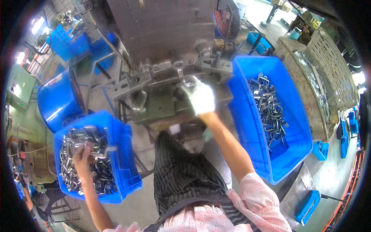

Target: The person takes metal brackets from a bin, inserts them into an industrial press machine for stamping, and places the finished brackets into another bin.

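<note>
My right hand [200,97], in a white glove, reaches to the front of a metal press. Its closed fingers grip a shiny metal part [181,72] at the die fixture [162,79]; the glove hides part of it. My bare left hand [82,157] is in the left blue bin [129,154], over a heap of bent metal brackets [98,181]. Its fingers are closed round a shiny bent bracket [105,151] on top of the heap, slightly blurred.
A larger blue bin [295,135] on the right holds more bent metal parts [268,104]. Behind the left bin stands a blue drum [60,100]. The press's wide steel plate [162,31] rises ahead, with a fan [227,19] beside it. A wooden crate [309,85] stands far right.
</note>
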Available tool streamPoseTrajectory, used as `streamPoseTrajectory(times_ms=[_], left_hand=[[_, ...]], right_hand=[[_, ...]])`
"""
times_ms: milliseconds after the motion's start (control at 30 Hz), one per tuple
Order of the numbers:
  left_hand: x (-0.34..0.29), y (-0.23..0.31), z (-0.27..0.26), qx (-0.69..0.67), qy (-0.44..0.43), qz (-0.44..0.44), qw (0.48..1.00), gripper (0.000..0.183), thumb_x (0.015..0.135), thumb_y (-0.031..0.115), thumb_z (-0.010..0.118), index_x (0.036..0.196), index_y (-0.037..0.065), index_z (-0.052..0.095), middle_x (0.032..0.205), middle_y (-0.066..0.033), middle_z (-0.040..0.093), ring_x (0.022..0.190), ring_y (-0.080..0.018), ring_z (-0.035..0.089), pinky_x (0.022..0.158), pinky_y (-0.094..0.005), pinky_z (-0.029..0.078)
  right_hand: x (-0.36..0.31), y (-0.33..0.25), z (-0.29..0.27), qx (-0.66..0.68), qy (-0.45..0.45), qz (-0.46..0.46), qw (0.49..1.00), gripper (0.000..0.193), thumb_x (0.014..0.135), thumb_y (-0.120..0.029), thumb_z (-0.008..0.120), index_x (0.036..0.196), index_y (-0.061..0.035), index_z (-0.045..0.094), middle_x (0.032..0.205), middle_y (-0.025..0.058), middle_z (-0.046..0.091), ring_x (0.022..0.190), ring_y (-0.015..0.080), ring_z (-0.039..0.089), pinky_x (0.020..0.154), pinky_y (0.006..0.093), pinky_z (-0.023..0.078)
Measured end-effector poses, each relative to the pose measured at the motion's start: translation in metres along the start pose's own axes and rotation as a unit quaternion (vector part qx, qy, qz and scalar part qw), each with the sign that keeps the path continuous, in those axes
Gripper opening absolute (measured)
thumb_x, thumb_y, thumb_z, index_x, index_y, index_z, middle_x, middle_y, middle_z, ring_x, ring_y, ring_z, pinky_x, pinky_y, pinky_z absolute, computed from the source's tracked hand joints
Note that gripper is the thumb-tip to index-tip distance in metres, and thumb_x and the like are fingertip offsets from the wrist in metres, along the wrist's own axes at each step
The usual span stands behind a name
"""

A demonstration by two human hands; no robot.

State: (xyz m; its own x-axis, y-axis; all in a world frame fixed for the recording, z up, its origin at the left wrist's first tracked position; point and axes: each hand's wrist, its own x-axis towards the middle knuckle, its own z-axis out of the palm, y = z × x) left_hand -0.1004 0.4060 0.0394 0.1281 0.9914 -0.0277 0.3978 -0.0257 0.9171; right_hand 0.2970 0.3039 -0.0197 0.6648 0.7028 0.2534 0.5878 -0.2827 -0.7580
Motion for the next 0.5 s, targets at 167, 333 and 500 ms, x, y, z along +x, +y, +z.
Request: streamPoseTrajectory(times_ms=[167,333,500], left_hand=[[-0.017,0.011,0.081,-0.131,-0.100,-0.011,0.986,0.024,0.080,0.012,0.061,0.101,0.000,0.060,0.088,-0.0044,0.059,0.072,-0.0101,0.056,0.053,-0.0211,0.044],[-0.031,0.026,0.118,-0.181,-0.152,0.084,0.968,0.017,0.078,-0.002,0.061,0.095,-0.001,0.059,0.091,-0.0080,0.061,0.073,-0.0147,0.061,0.062,-0.0250,0.051],[-0.038,0.030,0.129,-0.208,-0.161,0.102,0.960,0.016,0.076,-0.006,0.061,0.091,-0.002,0.059,0.094,-0.0089,0.060,0.078,-0.0155,0.060,0.066,-0.0268,0.052]], right_hand=[[-0.015,-0.015,-0.033,-0.013,0.041,-0.037,0.998,0.033,0.080,-0.040,0.060,0.096,-0.0113,0.059,0.078,0.0135,0.064,0.071,0.0322,0.063,0.063,0.0399,0.048],[-0.026,0.020,-0.140,-0.198,0.122,0.022,0.972,0.039,0.075,-0.024,0.066,0.109,-0.0099,0.055,0.086,0.0170,0.064,0.076,0.0309,0.064,0.063,0.0372,0.049],[-0.057,0.031,-0.155,-0.167,0.090,0.018,0.982,0.052,0.071,-0.011,0.067,0.120,-0.0094,0.049,0.092,0.0147,0.064,0.079,0.0252,0.064,0.068,0.0340,0.049]])
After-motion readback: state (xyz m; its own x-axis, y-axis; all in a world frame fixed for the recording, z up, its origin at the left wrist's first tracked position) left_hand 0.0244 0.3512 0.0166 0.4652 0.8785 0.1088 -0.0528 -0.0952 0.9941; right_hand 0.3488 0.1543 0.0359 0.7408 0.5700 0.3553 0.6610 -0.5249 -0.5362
